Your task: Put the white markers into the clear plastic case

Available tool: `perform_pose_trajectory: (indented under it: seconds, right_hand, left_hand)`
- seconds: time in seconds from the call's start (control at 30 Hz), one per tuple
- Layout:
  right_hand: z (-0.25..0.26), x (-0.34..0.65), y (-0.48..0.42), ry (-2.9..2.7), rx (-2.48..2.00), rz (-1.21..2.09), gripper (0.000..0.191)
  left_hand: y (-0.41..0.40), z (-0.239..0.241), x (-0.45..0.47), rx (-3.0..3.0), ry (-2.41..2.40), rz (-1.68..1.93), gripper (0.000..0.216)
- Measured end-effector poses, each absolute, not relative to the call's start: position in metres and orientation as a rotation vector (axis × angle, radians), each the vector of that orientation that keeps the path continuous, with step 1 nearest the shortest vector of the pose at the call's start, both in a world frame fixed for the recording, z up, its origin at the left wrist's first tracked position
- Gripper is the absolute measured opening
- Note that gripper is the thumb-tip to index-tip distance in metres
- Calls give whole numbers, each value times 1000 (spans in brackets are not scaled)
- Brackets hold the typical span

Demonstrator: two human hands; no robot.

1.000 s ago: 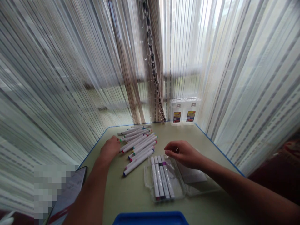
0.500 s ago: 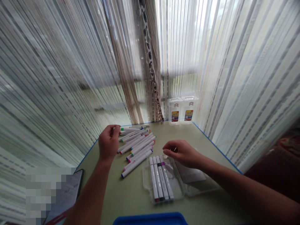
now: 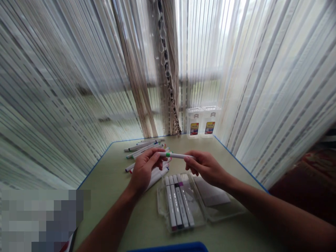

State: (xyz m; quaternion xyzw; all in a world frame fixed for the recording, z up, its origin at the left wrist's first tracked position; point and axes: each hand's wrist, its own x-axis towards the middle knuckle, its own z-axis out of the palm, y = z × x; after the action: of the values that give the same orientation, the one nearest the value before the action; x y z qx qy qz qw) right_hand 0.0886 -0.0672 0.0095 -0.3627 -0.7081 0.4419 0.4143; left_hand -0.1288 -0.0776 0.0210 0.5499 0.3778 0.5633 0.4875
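Observation:
A white marker [image 3: 176,155] with a green band is held level between my two hands, above the table. My left hand [image 3: 147,166] pinches its left end, and my right hand [image 3: 204,164] grips its right end. Below them lies an open clear plastic case [image 3: 200,210], its left half holding several white markers [image 3: 179,201] side by side. A loose pile of white markers [image 3: 141,148] with coloured ends spreads behind and under my left hand, which partly hides it.
Two clear cases [image 3: 194,124] with labels stand at the far table edge by the string curtain [image 3: 105,70]. Part of a blue object [image 3: 170,247] shows at the near edge. White paper [image 3: 212,194] lies in the case's right half.
My left hand has brought the green-banded marker from the pile to the right and nearer. My right hand has closed on its other end.

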Motion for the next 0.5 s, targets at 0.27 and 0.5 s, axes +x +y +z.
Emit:
perform_pose_trajectory:
  seconds: [0.27,0.5]
  right_hand:
    - [9,88,-72,-1781,-928,1010,25]
    - [10,88,-72,-1782,-920,1045,32]
  left_hand:
    - [-77,18,-122,1245,929,1396,23]
    - [-75,12,-120,1277,1001,1428,19]
